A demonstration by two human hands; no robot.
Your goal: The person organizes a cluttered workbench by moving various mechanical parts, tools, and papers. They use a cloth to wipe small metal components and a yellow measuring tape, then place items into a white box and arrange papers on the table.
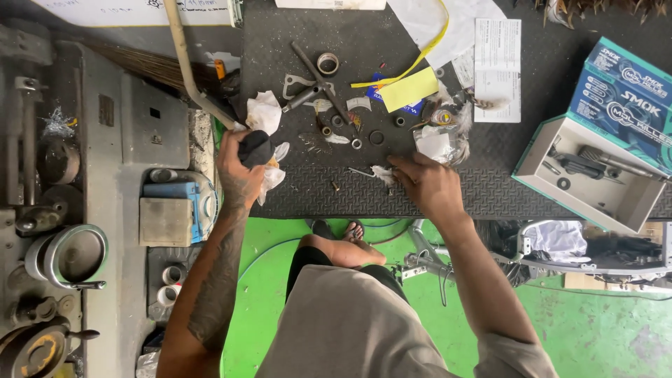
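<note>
Gripping black handle (255, 148) (upright), left hand (238, 175)

A small repair workshop, seen from above a cluttered bench.

A black ribbed rubber mat (490, 199) covers the bench, strewn with small metal rings and bearings (327, 64) and a dark steel T-shaped wrench (323, 84). On the left stands a grimy grey metal machine stand (112, 210) with round steel parts (73, 255); at right an open cardboard parts box (595, 175); below, a green painted floor (602, 329).
</note>
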